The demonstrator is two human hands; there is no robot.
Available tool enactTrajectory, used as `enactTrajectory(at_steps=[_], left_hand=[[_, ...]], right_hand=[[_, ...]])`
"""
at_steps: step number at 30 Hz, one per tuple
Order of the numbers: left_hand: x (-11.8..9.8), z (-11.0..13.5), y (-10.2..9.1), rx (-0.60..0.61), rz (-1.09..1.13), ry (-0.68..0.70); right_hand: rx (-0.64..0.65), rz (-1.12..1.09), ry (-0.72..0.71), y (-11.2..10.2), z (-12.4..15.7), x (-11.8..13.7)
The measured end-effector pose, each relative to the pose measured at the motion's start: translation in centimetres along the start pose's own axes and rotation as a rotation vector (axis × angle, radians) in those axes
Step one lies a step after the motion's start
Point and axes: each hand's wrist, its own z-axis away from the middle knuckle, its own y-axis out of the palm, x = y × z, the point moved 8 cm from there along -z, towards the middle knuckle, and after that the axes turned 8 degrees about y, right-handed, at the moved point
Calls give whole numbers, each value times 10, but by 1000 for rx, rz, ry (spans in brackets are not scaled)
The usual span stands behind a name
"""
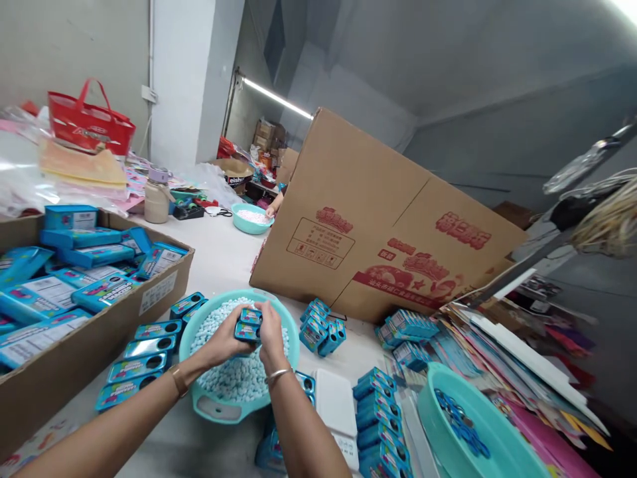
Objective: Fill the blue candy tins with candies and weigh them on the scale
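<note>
1. The pair of tins [247, 325] is above the basin [290, 313], near its centre; I take this as the middle of the clock.
2. The grip: the left hand [227, 337] is closed on the tins from nine o'clock, and the right hand [271, 326] is closed on them from three o'clock. How full the tins are, I cannot tell.
3. To do this step well, in my judgement, both tins should stay pressed side by side and low inside the rim, so that loose pellets [231, 382] fall back among the others. The fingers should leave the openings free.
4. At nine o'clock, just beside the basin, stands a row of tins [137, 367] with round holes; the wrist should not push them. Beyond is a carton [162, 297] of more tins.
5. Between three and four o'clock are a white scale [334, 401], more tins [379, 419] and a second basin [430, 390] with blue rings [460, 425].
6. The counter [219, 249] is pale and rather crowded. At two o'clock a big box [373, 219] leans over it; at eleven, a bottle [157, 199] and a red bag [92, 126].
7. At twelve, far off, another person's hand [271, 211] is at a third basin [250, 229]. The room has grey walls and a lit tube [279, 99].
</note>
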Motion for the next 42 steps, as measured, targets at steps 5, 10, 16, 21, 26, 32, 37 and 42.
enactTrajectory(at_steps=[5, 10, 16, 21, 26, 32, 37, 42], left_hand=[[-17, 26, -13, 48, 132, 22], [-59, 79, -41, 130, 226, 106], [-69, 147, -59, 86, 331, 20], [-60, 189, -62, 127, 283, -188], [-9, 219, -56, 84, 143, -309], [47, 220, -50, -86, 122, -238], [74, 218, -51, -147, 100, -133], [91, 225, -53, -199, 53, -67]], right_hand=[[64, -96, 77, -18, 9, 13], [40, -134, 170, -64, 15, -2], [52, -103, 282, -76, 25, -35], [107, -42, 295, -67, 30, -43], [122, 49, 265, -51, 31, -41], [263, 269, 114, 20, 42, -16], [453, 433, -198, 122, 69, 29], [770, 639, -617, 268, 127, 43]])
